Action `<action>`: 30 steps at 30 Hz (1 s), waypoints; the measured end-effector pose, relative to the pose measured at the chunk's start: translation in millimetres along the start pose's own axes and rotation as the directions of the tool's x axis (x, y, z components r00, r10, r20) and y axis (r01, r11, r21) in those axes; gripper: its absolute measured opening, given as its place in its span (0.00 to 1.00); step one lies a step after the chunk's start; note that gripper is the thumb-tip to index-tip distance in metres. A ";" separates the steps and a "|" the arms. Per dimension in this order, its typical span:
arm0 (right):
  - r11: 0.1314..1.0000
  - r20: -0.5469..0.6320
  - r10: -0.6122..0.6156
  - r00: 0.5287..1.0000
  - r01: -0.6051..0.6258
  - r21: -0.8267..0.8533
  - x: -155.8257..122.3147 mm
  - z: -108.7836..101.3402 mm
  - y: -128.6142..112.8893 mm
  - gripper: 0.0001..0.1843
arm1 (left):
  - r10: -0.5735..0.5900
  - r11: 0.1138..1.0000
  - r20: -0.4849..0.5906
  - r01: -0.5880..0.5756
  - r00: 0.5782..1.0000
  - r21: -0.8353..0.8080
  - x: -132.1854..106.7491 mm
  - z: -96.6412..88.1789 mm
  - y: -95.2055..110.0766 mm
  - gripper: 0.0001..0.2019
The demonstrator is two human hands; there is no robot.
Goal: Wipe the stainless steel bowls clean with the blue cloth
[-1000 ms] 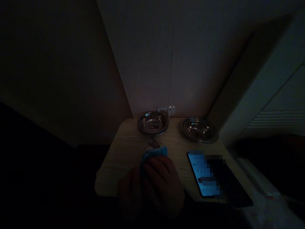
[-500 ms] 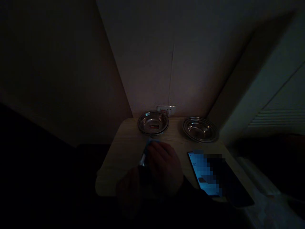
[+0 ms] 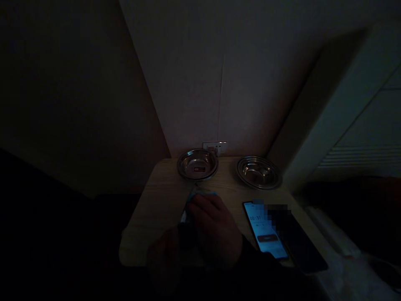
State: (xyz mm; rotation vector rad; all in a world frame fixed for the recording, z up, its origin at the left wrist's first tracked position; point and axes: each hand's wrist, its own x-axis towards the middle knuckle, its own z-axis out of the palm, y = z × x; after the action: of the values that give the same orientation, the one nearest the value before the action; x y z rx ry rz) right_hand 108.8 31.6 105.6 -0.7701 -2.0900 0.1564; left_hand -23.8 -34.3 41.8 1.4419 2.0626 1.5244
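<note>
1. The blue piece [image 3: 191, 197], seemingly cloth, is on the near side of the labelled bowl [image 3: 196, 156], apart from it.
2. The right hand [image 3: 214, 230] has its grip curled over that piece, apparently pinching it.
3. The left hand [image 3: 164, 253] is farther from the labelled bowl; too dark to tell its grip.
4. The piece should be light, soft and hardly fragile; best held by its bulk, since the end toward the labelled bowl may flop.

A hand could pass left on the wooden tabletop [image 3: 147, 213] or between the left steel bowl [image 3: 197, 161] and right steel bowls [image 3: 258, 172]; the right hand [image 3: 216, 230] blocks the middle, a lit smartphone [image 3: 262, 228] the right.
</note>
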 end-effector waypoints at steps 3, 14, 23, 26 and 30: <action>1.000 0.033 -0.013 0.999 0.013 0.004 2.1 -1.2 -1.6 0.13 | -0.002 1.000 -0.011 0.002 1.000 -0.001 1.9 -1.2 3.6 0.16; 0.999 0.101 0.024 0.995 -0.021 -0.038 11.2 -0.8 2.5 0.11 | -0.006 1.000 0.043 0.006 0.999 0.005 2.4 -1.9 -4.7 0.16; 0.999 0.065 -0.049 0.997 0.049 -0.008 7.1 -3.0 2.4 0.12 | -0.049 0.999 0.104 0.046 0.993 0.028 -6.0 -0.8 -21.3 0.12; 1.000 0.081 0.011 0.997 -0.012 0.010 10.4 -1.1 -0.2 0.11 | -0.046 0.999 0.077 0.044 0.996 0.024 -0.4 -1.4 -18.7 0.13; 0.998 0.060 -0.040 0.997 0.037 0.051 7.9 2.4 -8.6 0.10 | -0.023 1.000 0.039 0.022 0.999 0.006 8.5 -2.2 -10.9 0.16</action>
State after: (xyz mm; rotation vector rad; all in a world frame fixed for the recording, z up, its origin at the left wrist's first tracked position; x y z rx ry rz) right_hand 99.6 29.7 113.0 -0.7021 -2.1486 0.2122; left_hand -35.8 -28.9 36.9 1.4341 2.0548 1.4712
